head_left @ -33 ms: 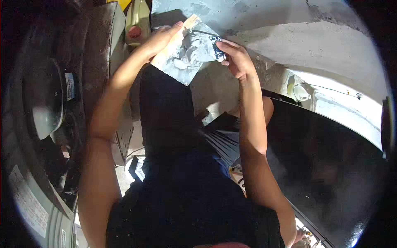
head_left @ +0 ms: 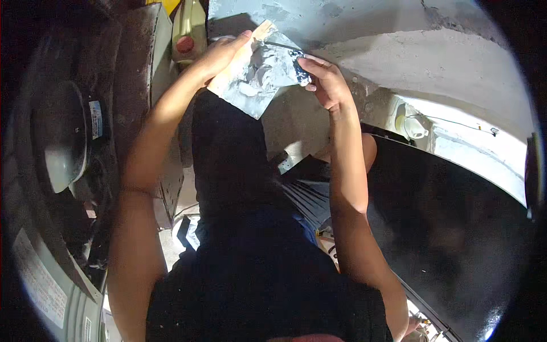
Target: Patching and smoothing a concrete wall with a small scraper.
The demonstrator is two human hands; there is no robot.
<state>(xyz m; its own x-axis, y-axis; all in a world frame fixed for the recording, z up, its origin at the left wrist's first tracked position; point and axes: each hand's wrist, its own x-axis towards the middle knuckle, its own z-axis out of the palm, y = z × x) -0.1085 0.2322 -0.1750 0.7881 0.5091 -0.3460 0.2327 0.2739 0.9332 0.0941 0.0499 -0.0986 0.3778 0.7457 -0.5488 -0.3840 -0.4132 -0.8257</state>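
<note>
My left hand (head_left: 225, 54) holds a flat square board (head_left: 250, 85) by its left edge, up in front of me. Grey-white putty is smeared and heaped on the board. My right hand (head_left: 326, 84) grips a small scraper with a dark blue handle (head_left: 298, 64), its blade resting on the putty at the board's right side. Both forearms reach up from the lower edge, over my dark clothing. A grey plastered wall (head_left: 353, 23) stands just behind the board.
A large fan unit with a round grille (head_left: 60, 137) fills the left side. A pale yellow jug with a red cap (head_left: 188, 31) stands at the top. A white fitting with a thin wire (head_left: 410, 122) sits on the ledge at right, above a dark glossy surface (head_left: 456, 228).
</note>
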